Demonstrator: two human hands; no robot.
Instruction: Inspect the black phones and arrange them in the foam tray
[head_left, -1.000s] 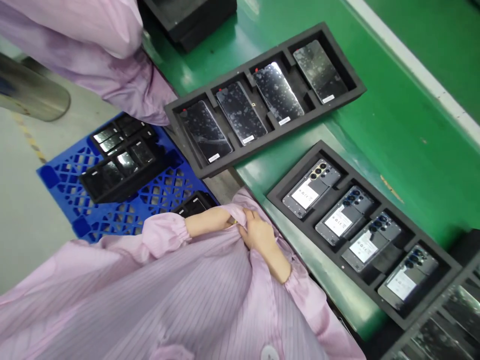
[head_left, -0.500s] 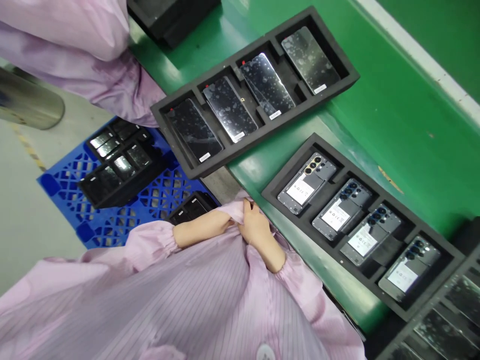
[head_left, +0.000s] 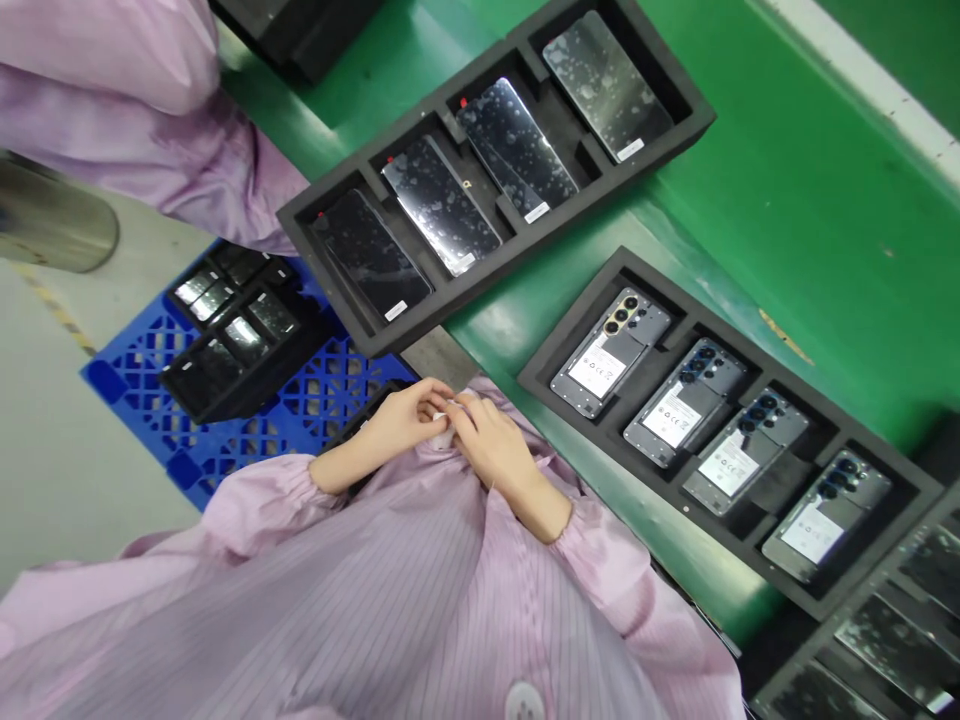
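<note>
Both hands are seen low in the view, brought together at the edge of a pink smock (head_left: 420, 590). The left hand (head_left: 401, 418) and the right hand (head_left: 491, 450) meet fingertip to fingertip, and a small white bit (head_left: 442, 413) is pinched between them, just over the smock's hem. The grip of each hand is narrow, closed on that bit; what the bit is cannot be told.

Beyond the hands, a green bench (head_left: 787, 230) is seen. A black foam tray (head_left: 679, 118) is laid on it at a slant, overhanging the bench edge, and four phones are held in its slots with dark screens up. A second tray (head_left: 862, 590) lies nearer the right hand, well apart from it, with four phones set backs up, white labels showing. More trays are cut off at the lower right corner.

On the floor to the left, a blue pallet (head_left: 127, 375) is seen with a further tray stack (head_left: 232, 340) on it. Another person's pink sleeve (head_left: 150, 110) fills the upper left.
</note>
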